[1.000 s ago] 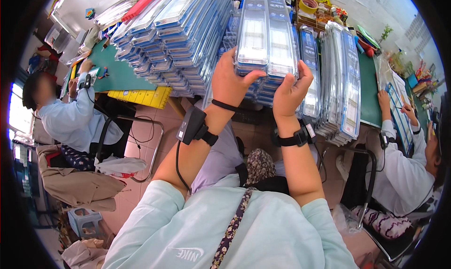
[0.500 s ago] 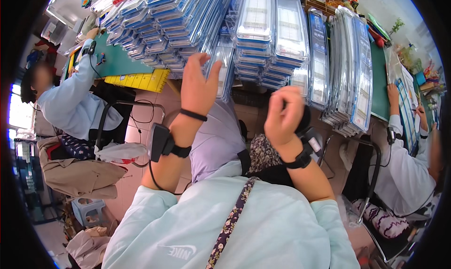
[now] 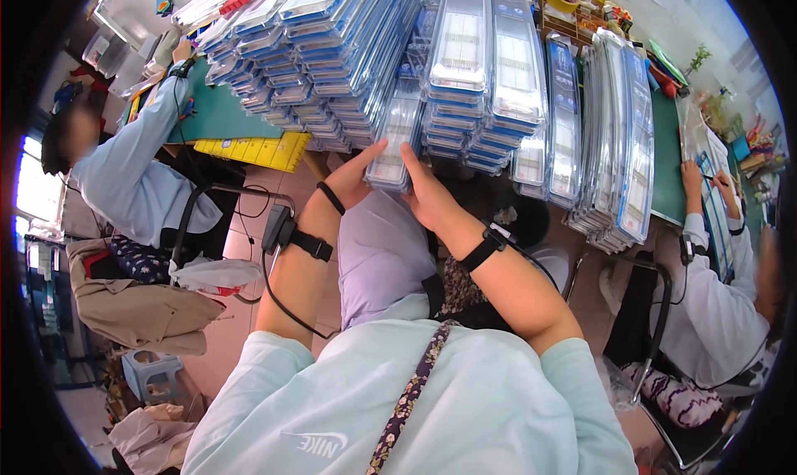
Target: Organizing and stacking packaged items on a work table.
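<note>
A long clear plastic blister pack (image 3: 388, 170) with a blue card lies in the gap between taller stacks, its near end toward me. My left hand (image 3: 352, 176) is at its left edge and my right hand (image 3: 428, 194) at its right edge. Both thumbs rest along the top near its end; the other fingers are mostly hidden below and beside it. I cannot tell whether more packs lie under this one. To the left rises a tall leaning stack of similar packs (image 3: 332, 60), and to the right stands another stack (image 3: 459, 43).
More packs stand on edge in a row (image 3: 610, 135) at the right. A yellow strip (image 3: 253, 150) runs along the green table (image 3: 217, 110). One co-worker (image 3: 141, 176) sits at the left, another (image 3: 714, 284) at the right. A beige jacket (image 3: 141, 297) hangs over a chair.
Both hands came down from the air above my lap. The right hand swung left, and the two now meet the sides of the blister pack.
</note>
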Motion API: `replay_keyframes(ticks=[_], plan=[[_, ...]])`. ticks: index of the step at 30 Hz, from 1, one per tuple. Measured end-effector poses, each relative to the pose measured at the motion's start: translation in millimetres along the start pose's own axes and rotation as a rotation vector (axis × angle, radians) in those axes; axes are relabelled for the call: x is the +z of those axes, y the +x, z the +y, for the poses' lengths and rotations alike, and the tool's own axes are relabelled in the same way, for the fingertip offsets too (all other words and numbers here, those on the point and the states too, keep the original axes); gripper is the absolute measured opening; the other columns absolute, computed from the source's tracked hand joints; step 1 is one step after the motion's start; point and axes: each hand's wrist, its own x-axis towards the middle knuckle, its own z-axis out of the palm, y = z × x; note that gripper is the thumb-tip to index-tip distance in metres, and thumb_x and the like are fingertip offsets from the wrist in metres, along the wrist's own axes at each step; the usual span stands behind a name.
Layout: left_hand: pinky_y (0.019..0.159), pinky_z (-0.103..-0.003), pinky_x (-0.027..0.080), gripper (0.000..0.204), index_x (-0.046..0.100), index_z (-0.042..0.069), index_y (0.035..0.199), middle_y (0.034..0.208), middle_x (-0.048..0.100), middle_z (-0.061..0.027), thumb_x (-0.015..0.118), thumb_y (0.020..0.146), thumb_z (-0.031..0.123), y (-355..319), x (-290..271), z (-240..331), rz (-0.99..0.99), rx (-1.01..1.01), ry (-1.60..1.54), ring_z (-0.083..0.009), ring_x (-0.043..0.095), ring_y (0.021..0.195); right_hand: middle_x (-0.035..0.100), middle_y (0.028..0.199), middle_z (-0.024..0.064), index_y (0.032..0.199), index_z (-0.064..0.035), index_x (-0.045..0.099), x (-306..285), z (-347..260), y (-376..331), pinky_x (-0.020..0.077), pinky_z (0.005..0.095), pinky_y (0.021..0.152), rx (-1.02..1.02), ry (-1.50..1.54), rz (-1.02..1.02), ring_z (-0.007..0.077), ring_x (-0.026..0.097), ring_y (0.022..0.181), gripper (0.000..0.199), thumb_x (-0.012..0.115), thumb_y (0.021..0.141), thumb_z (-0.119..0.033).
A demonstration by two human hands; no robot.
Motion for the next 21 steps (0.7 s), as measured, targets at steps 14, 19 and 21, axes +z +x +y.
replay_keyframes(ticks=[14, 19, 21], plan=[[0.1, -0.032, 0.035, 0.076, 0.018, 0.001, 0.141, 0.135, 0.039, -0.0105, 0.061, 0.085, 0.03, -103, 4, -46, -0.099, -0.062, 0.375, -0.0168, 0.043, 0.12, 0.042, 0.128, 0.0127, 0.138, -0.0036, 0.023, 22, -9, -13, 0.0394, 0.0344, 0.095, -0.055, -0.013, 0.085, 0.0225, 0.044, 0.116, 0.085, 0.068, 0.079, -0.045], [0.103, -0.033, 0.03, 0.082, 0.013, 0.001, 0.143, 0.138, 0.034, -0.0093, 0.062, 0.085, 0.035, -119, 0, -38, -0.097, -0.138, 0.426, -0.0163, 0.035, 0.125, 0.053, 0.103, 0.0061, 0.119, -0.0061, 0.041, 32, -4, -23, 0.0462, 0.0311, 0.082, -0.052, 0.037, 0.092, 0.0159, 0.055, 0.093, 0.053, 0.066, 0.081, -0.033], [0.102, -0.034, 0.034, 0.073, 0.022, 0.002, 0.141, 0.136, 0.039, -0.0105, 0.054, 0.089, 0.043, -116, 0, -38, -0.098, -0.049, 0.205, -0.0186, 0.041, 0.123, 0.054, 0.103, 0.0074, 0.118, -0.0051, 0.043, 41, -2, -30, 0.0467, 0.0313, 0.08, -0.058, 0.053, 0.123, 0.0166, 0.055, 0.092, 0.051, 0.067, 0.08, -0.03]])
